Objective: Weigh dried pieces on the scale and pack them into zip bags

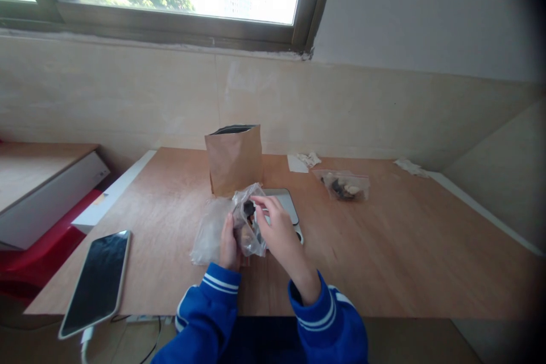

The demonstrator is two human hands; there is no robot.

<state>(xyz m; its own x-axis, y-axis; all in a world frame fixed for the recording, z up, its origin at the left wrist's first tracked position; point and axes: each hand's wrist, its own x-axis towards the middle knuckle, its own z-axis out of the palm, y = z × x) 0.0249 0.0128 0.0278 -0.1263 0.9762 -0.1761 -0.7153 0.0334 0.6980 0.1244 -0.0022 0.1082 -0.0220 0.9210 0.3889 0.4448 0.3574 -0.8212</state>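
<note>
Clear plastic bag (248, 233), dark contents (249, 209) showing, is between both hands, mid-surface (384, 261), back from the near edge. Phone (98, 278) at near left, lower end past that edge. Left hand (229, 244): grip closed on bag's left side. Right hand (279, 233): grip partly closed at the mouth, can't tell what's between the tips. Flat grey device (288, 202) behind it, paper bag (234, 164) upright beyond. Surface runs wide rightward; filled bag (345, 185) toward far edge.
</note>
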